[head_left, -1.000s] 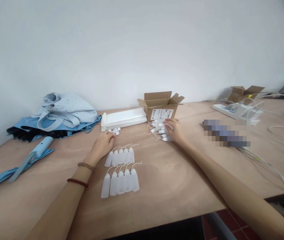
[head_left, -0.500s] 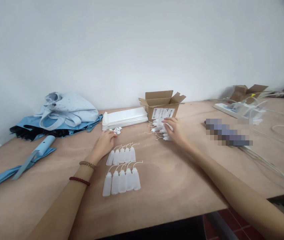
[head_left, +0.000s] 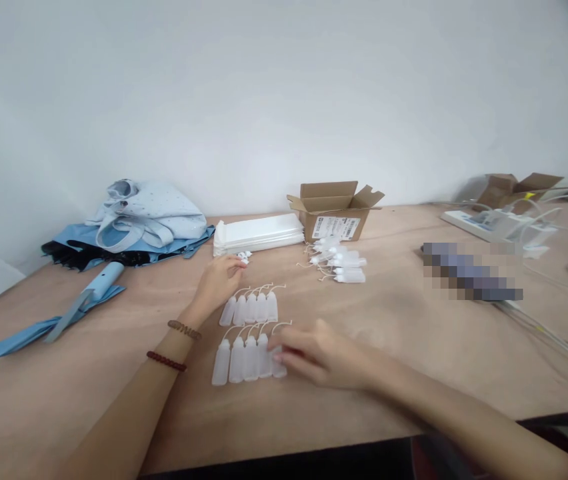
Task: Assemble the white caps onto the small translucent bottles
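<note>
Small translucent plastic bottles with thin curved tubes lie in two rows: a back row (head_left: 251, 309) and a front row (head_left: 251, 360). My right hand (head_left: 320, 357) is at the right end of the front row, thumb and forefinger closed about the last bottle (head_left: 279, 369), which they partly cover. My left hand (head_left: 220, 280) rests beyond the back row's left end, fingers bent together beside some small white pieces (head_left: 245, 256). Whether one is between its fingertips is hidden. A loose pile of similar bottles (head_left: 349, 260) lies farther back.
An open cardboard box (head_left: 337, 227) stands behind the pile, beside stacked white packets (head_left: 259, 233). At the left are a pale blue bag (head_left: 154, 207) and a blue umbrella (head_left: 99, 283). A power strip (head_left: 471, 225), cables and a blurred-out object (head_left: 469, 272) lie at the right.
My right hand has come from the bottle pile toward me and left, onto the front row's right end. My left hand stays by the small white pieces. The view has shifted slightly.
</note>
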Available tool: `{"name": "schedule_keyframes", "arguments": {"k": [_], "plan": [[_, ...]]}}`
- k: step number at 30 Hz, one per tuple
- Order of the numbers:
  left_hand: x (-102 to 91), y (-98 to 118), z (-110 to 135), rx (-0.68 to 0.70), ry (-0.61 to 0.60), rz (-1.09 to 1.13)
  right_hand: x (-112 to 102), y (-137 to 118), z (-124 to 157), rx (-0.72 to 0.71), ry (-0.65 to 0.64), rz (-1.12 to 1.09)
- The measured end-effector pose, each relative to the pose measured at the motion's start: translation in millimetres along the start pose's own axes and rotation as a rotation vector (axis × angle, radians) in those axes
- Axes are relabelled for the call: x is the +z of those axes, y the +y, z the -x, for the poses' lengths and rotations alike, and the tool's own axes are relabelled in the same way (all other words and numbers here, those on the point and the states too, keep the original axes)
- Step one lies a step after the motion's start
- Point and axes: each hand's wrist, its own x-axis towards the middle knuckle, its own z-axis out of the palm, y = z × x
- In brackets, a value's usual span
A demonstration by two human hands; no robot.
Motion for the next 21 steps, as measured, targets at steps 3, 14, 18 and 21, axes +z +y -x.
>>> {"name": "schedule_keyframes", "arguments": {"k": [3,14,18,21], "plan": [[-2.8,15,1,-0.062,0.061,0.174,3,-3,1,-0.027,-0.089,-0.003],[-10.0,52,7,-0.320,0.014,0.724,4,8,1,-0.005,-0.180,-0.051],[-11.0,62,9,-0.373,-0.003,0.841,5,10,1,0.020,-0.172,-0.032],[-11.7,70,11,-0.389,-0.036,0.895,3,14,2,0.049,-0.126,0.064]]}}
